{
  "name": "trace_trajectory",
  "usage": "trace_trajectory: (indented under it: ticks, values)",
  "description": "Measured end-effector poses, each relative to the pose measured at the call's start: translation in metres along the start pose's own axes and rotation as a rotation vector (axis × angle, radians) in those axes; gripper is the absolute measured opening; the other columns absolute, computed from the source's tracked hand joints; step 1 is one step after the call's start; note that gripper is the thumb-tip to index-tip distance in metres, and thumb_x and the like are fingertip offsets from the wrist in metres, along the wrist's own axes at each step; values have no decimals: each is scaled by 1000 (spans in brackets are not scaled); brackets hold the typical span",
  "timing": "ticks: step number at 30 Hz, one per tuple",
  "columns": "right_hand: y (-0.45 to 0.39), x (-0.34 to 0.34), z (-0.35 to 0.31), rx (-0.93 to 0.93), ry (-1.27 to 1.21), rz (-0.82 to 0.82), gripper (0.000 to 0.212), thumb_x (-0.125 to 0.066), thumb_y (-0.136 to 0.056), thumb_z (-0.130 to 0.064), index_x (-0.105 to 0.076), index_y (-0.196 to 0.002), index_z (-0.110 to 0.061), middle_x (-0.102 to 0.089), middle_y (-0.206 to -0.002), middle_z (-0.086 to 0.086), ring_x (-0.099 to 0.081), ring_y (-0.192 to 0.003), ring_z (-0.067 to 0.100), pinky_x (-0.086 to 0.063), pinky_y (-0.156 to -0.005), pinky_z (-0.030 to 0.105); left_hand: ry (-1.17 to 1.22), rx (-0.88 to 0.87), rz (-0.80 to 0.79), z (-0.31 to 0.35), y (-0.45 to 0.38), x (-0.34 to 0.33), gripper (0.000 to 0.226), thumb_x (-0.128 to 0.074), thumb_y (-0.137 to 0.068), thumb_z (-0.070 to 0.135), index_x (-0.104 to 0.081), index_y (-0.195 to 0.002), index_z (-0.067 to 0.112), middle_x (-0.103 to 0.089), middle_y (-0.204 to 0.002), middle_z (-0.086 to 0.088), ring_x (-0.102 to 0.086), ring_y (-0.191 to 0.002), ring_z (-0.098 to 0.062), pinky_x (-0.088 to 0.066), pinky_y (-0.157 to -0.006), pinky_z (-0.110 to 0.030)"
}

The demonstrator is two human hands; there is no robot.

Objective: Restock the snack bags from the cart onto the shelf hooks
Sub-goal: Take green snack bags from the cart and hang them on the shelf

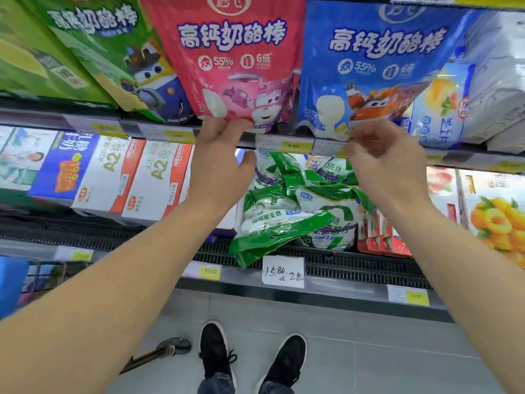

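A red snack bag (235, 61) hangs on the upper shelf row, between a green bag (113, 52) and a blue bag (369, 66). My left hand (224, 163) reaches up. Its fingertips touch the red bag's bottom edge, and the thumb is spread away below. My right hand (383, 157) is raised beside it, fingers curled, pinching the bottom edge of the blue bag near its left corner. The hooks themselves are out of view above.
Below the price rail (284, 143) lies a pile of green-and-white pouches (295, 211), with milk cartons (136, 177) to the left and fruit packs (494, 217) to the right. A cart's edge (42, 277) shows at lower left. My feet (250, 362) stand on grey tiles.
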State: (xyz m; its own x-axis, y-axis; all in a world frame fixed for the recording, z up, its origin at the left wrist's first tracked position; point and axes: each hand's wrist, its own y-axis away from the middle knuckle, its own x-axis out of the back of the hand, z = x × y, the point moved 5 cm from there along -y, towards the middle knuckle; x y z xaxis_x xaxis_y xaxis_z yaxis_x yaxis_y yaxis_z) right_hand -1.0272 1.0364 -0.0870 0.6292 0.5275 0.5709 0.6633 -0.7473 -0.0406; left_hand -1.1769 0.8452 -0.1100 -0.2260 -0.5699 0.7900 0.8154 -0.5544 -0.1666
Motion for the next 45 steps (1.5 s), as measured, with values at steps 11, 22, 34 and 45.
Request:
trace_trajectory:
  ticks: [11,22,34,45]
  values:
    - [8,-23,-6,141,519,-16,43,-61,-84,-20,-59,-126,-12,-62,-121,9,-46,-115,36,-33,-99,36,-307,-184,-41,-18,-6,1,56,-52,-79,32,-57,-132,14,-57,-122,-13,-50,-121,-38,-41,-100,-48]
    - [11,-30,-14,121,531,-116,55,-58,-80,-29,-56,-133,-12,-56,-135,9,-43,-120,36,-33,-102,37,-134,-109,-16,-29,-6,18,50,-57,-78,25,-59,-123,4,-59,-119,-16,-54,-113,-37,-45,-95,-45]
    - [6,-7,-15,28,395,84,41,-64,-80,-18,-60,-121,-18,-52,-120,3,-51,-110,31,-32,-87,25,194,40,5,-23,-6,17,56,-67,-82,24,-45,-133,12,-56,-121,-4,-42,-101,-12,-30,-79,-20]
    - [15,-27,-31,59,371,26,42,-61,-81,-17,-57,-122,-13,-53,-125,5,-46,-120,28,-30,-87,24,207,58,-30,-25,-4,21,57,-66,-83,19,-44,-136,17,-55,-123,0,-46,-112,-18,-29,-80,-18]
